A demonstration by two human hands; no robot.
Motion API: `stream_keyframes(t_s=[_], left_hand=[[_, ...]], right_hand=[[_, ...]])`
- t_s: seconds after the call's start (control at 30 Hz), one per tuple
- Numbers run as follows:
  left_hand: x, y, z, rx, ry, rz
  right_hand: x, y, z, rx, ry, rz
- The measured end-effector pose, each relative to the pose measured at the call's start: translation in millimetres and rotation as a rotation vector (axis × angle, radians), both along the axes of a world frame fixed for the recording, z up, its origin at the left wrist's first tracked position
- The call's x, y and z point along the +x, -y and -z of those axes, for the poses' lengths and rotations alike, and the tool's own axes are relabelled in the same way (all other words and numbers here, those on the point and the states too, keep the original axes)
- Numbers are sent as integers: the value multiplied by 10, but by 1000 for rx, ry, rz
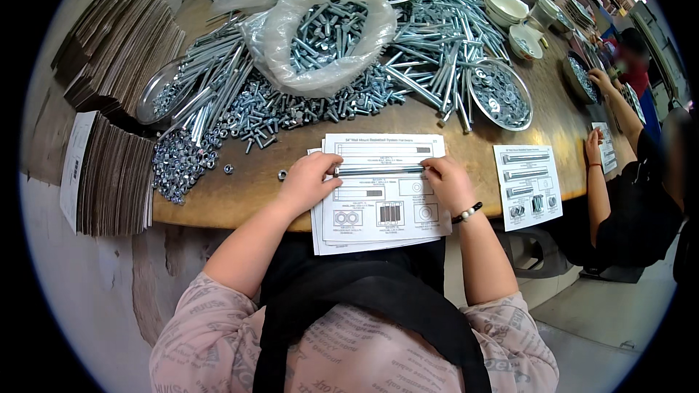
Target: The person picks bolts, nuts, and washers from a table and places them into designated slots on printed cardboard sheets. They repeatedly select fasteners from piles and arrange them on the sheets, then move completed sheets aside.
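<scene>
A long silvery bolt (380, 170) lies crosswise over the upper part of a printed diagram sheet (386, 238), which tops a small stack of paper at the table's front edge. My left hand (310, 183) has its fingers closed at the bolt's head end, on the left. At the other end my right hand (450, 186), with a beaded bracelet at the wrist, pinches the shank. Whether a second bolt lies against the first I cannot tell. Just left of my left hand is a loose nut (282, 175).
Heaped bolts (429, 51) and an open plastic bag of bolts (273, 51) cover the table's far part. Nuts (182, 164) lie left; a washer bowl (528, 118) stands right. Cardboard stacks (116, 182) flank the table. Another sheet with hardware (535, 216) and a co-worker (633, 196) are at right.
</scene>
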State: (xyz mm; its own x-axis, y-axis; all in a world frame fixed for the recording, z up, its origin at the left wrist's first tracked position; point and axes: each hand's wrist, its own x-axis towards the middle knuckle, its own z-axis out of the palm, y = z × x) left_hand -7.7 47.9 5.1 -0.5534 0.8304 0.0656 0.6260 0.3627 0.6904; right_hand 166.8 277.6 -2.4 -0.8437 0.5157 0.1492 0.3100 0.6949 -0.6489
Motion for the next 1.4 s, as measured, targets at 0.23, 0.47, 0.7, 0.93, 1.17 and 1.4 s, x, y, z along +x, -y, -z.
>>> stream_keyframes(t_s=[0.23,0.47,0.7,0.93,1.17,1.4], left_hand=[[-60,73,63,58,52,-34],[-71,137,-35,145,75,-76],[-945,686,-88,59,-431,-551],[-1738,918,-63,-163,-748,-713],[-1960,728,-83,-392,-606,-715],[-1344,521,-636,-1,-568,-649]], right_hand=[[-34,110,37,21,-54,32],[62,76,-13,-149,-58,42],[406,-99,239,-461,-175,233],[463,-76,228,-643,-202,323],[400,-100,241,-576,-195,326],[322,-130,42,-189,-242,256]])
